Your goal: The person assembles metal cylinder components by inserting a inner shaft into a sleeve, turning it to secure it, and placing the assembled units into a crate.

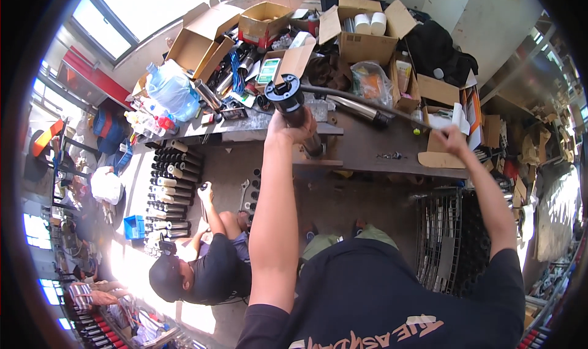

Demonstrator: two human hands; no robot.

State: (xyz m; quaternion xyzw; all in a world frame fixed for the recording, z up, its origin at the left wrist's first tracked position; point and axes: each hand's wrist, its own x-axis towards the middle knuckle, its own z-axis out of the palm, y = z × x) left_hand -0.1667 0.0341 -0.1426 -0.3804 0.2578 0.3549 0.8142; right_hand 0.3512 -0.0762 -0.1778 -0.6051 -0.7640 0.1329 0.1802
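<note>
My left hand [295, 130] is wrapped around a dark metal cylinder [288, 111] just below its round flanged top, which has holes in it. The cylinder's lower part [313, 147] shows below the hand, beside plates at the bench edge. A long dark bar [367, 100] runs from the flanged top out to the right. Its far end sits in my closed right hand [452, 141], over the right part of the bench. Whether the bar is fixed to the flange or only touches it, I cannot tell.
The bench [361, 142] carries a shiny metal tube [358, 108], a water jug [171, 92] and an open carton [366, 43]. Lower left, a person [214, 266] sits beside rows of cylinders [174, 180]. A wire rack [438, 239] stands lower right.
</note>
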